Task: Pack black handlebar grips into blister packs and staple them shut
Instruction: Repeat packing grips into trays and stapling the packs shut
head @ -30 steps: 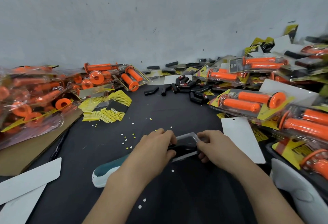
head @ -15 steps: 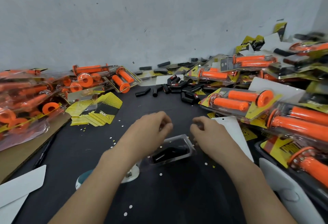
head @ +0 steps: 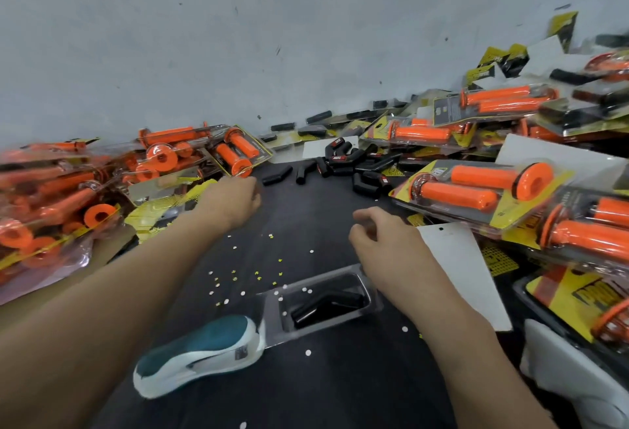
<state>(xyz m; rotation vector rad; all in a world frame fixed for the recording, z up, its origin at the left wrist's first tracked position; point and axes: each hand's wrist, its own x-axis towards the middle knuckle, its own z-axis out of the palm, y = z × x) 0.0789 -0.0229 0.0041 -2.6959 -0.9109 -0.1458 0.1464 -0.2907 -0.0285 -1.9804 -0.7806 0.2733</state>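
At 6 o'clock on the black bench [head: 340, 381] we see one clear blister pack [head: 272, 309] lying open side up. A single bent black grip [head: 326, 306] sits in its well. A few white paper dots [head: 242, 293] rest on its rim, and more are strewn over the bench beyond it. At 7 o'clock a teal and white stapler [head: 200, 353] lies with its nose against the pack's left flange; we cannot tell whether the flange sits inside its mouth.

At 12 o'clock, near the wall [head: 306, 54], a heap of loose black grips [head: 340, 163] lies on the bench. From 1 to 4 o'clock, packs of orange grips [head: 469, 187] are stacked on one another, and a second heap of them fills 9 to 10 o'clock. A white card [head: 456, 258] lies flat at 3 o'clock, and yellow cards [head: 160, 211] lie at 10 o'clock.

Our left hand [head: 235, 200] reaches out toward 11 o'clock, well apart from the blister pack and beside the yellow cards. Its back faces us and its fingers are curled under, blurred and hidden, so we cannot tell whether it holds anything. Our right hand [head: 384, 241] hovers just past the pack's far right corner. Its fingers are loosely curled, its thumb is raised, and it grips nothing.
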